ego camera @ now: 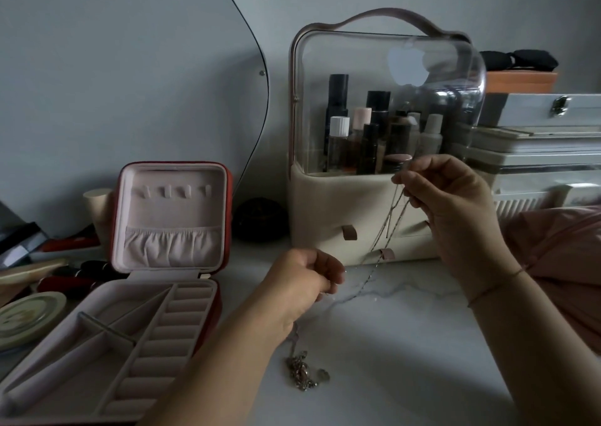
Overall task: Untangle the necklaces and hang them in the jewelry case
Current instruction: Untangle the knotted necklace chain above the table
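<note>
My right hand [452,204] is raised and pinches the top of a fine silver chain [390,217] between thumb and fingertips. Held this way, its strands hang free and I can see where they cross. My left hand [302,282] is lower and nearer the jewelry case [172,204], with its fingers curled in on the lower run of the same chain. I think it pinches the chain, though the links there are so thin and blurred that I cannot be certain. Holding the chain at two points pulls it taut enough to tease it out of the rest.

From under my left hand a further length drops to the tangled clump [300,372]. The clump lies on the surface [406,344], to the right of the case's tray and nearer to me, so the surface bears its weight and not my fingers.

The case stands open well to the left of both hands, its lid upright and facing me. The row of hooks [175,191] in the lid is bare above a gathered pocket. Nothing is hung yet, so I judge the task is at the untangling stage. To the right of the case and further back stands a cosmetics organizer [341,204] with a clear dome, just behind my right hand. A round tin [26,315] lies to the case's left.
</note>
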Available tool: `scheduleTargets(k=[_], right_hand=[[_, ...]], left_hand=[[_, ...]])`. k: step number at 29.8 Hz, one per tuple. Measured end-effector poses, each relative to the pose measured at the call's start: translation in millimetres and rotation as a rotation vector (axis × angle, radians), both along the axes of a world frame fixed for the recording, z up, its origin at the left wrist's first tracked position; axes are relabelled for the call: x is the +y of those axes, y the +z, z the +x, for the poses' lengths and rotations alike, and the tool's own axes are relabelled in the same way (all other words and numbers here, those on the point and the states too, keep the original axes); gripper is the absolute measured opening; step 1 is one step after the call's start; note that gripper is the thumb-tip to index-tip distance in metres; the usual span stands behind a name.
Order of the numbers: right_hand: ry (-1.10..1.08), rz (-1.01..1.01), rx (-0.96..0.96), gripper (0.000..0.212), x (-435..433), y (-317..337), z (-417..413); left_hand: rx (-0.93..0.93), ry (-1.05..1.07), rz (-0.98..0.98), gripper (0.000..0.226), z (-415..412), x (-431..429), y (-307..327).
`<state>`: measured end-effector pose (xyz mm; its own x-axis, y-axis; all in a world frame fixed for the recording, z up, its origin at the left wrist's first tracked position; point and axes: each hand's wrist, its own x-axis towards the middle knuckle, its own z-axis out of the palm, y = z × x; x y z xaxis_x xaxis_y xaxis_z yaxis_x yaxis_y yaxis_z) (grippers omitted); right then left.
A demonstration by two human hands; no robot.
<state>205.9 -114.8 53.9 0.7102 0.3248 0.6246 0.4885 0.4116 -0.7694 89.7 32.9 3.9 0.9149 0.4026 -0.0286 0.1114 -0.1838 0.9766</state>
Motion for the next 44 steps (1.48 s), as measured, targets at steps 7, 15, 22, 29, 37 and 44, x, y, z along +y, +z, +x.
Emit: scheduleTargets(k=[7, 15, 22, 29, 37, 44], right_hand=[[0.097, -0.191, -0.056, 0.012, 10.6, -1.1, -12.0], [0.220, -0.400, -0.061, 0.011, 23.4, -10.5, -19.7], [0.108, -0.399, -0.009, 0.020, 19.6, -7.0, -18.3], [0.085, -0.401, 0.074, 0.012, 16.5, -6.5, -14.2], [0.151, -0.080, 0.287, 0.007, 3.7, -4.1, 4.3], [-0.143, -0.099, 0.316, 0.010, 1.7, -7.5, 9.1]], left_hand=[[-0.127, 0.009, -0.018, 0.017, -2.3, -2.6, 6.3], [-0.259, -0.037, -0.146, 0.016, -2.7, -5.0, 12.8], [-0.278, -0.007, -0.232, 0.013, 0.3, -2.8, 11.5], [-0.276, -0.027, -0.586, 0.028, 2.7, 4.3, 14.5], [-0.254, 0.011, -0.619, 0.023, 3.0, 8.5, 11.8], [-0.279, 0.036, -0.766, 0.020, 3.7, 11.7, 11.8]])
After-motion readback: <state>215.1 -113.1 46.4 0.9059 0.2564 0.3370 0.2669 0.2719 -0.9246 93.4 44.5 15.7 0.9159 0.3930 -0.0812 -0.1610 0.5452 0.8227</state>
